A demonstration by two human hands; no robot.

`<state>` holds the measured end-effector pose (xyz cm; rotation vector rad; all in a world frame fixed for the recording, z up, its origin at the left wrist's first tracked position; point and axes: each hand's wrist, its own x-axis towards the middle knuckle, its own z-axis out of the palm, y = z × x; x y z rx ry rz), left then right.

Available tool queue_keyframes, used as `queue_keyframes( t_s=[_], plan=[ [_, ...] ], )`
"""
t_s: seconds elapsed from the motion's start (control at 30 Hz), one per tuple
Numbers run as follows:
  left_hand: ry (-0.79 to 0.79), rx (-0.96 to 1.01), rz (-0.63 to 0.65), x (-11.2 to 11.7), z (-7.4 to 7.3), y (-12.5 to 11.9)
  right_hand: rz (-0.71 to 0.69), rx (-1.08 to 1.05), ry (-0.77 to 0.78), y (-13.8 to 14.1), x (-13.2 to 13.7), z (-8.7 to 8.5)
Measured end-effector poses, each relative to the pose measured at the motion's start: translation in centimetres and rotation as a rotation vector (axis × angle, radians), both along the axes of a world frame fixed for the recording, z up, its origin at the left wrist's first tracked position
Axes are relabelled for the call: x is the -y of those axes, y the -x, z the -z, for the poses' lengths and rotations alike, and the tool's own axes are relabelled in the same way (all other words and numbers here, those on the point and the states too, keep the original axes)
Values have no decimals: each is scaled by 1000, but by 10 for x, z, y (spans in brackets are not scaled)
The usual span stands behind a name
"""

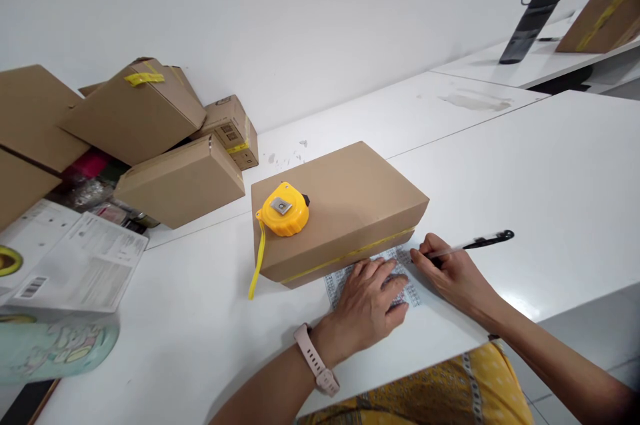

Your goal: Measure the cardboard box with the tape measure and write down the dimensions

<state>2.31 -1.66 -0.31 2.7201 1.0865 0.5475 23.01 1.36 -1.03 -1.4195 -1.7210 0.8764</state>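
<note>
My right hand [450, 272] is closed around a pen [483, 240], its tip low near the right edge of a printed sheet of paper [414, 293]. Flat on that sheet rests my left hand [371, 302], fingers spread, with a pink watch band on the wrist. The paper's far side is hidden by a closed cardboard box [340, 195] sealed along its side with yellow tape. On top of the box, at its left end, lies a yellow tape measure [285, 210]; its yellow wrist strap hangs over the box's edge.
Several cardboard boxes [135, 112] are piled at the left, beside a white printed package [83, 265] and a pale green bottle [60, 348]. A dark water bottle [533, 25] and another taped box [603, 18] stand at the far right. The white table [525, 178] meets a wall behind.
</note>
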Motion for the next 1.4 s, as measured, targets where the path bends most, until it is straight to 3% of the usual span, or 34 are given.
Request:
queue_keyframes(
  t_s=[1.4],
  plan=[
    [-19, 1, 3, 1, 0, 0, 49, 39, -4, 2, -1, -6]
  ],
)
